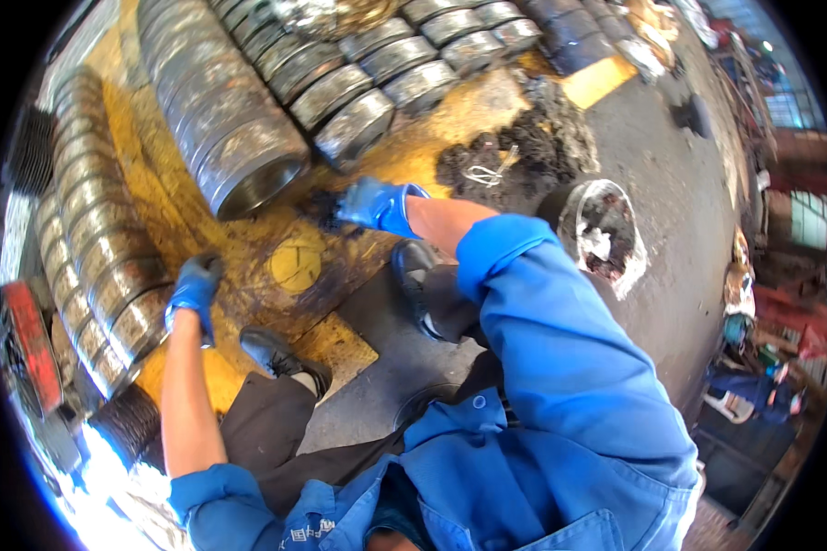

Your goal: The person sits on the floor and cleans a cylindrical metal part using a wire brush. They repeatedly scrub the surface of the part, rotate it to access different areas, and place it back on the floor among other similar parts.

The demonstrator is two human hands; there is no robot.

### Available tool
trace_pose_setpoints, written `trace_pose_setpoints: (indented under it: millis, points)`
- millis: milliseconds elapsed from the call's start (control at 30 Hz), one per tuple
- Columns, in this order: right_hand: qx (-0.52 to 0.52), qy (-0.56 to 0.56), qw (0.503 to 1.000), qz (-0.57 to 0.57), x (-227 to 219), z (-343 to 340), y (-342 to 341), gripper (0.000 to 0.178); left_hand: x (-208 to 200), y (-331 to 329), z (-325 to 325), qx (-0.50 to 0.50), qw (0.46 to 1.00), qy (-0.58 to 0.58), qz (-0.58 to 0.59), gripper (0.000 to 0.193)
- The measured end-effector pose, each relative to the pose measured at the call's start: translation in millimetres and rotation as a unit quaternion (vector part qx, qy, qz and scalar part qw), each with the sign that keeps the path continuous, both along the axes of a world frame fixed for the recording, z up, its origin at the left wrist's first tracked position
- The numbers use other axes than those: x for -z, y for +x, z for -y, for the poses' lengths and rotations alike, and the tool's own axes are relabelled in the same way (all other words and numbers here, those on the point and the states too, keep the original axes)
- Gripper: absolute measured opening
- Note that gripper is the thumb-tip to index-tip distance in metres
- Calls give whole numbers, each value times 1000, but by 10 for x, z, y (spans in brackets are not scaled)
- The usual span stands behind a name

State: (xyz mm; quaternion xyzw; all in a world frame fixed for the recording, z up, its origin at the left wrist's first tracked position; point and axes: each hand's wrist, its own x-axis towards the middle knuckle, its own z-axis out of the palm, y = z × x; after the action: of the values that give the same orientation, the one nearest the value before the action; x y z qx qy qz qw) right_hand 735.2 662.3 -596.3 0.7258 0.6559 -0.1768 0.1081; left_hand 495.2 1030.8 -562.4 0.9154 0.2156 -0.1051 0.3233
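My right hand (374, 204), in a blue glove, reaches down to the oily yellow floor plate. Its fingers are closed around a dark, greasy clump (324, 209), whose kind I cannot make out. Just beyond it lies a long row of large metal rings (220, 119), with its open end facing me. My left hand (195, 286), also gloved in blue, is low beside another row of metal rings (110, 239). Its fingers are curled, their tips darkened; whether anything is inside them is hidden.
More rows of metal rings (358, 119) lie at the far side. A dark heap of sludge (542, 138) with a pale looped cord (489, 173) spreads to the right. A round bucket (570, 225) holds dark waste. A red metal piece (29, 344) stands at far left.
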Motion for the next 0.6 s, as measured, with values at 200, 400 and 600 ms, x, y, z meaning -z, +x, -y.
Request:
trace_pose_setpoints:
  millis: [200,400,600]
  points:
    - [16,-34,995,97,-2245,435,347,34,-444,-834,-1662,-67,996,58,10,31]
    - [221,223,932,179,-2898,1897,982,48,-1433,-2330,-2678,-197,977,77,21,39]
    - [354,420,806,221,-2905,2974,1359,51,-1082,-3811,-1756,-290,946,103,-100,46]
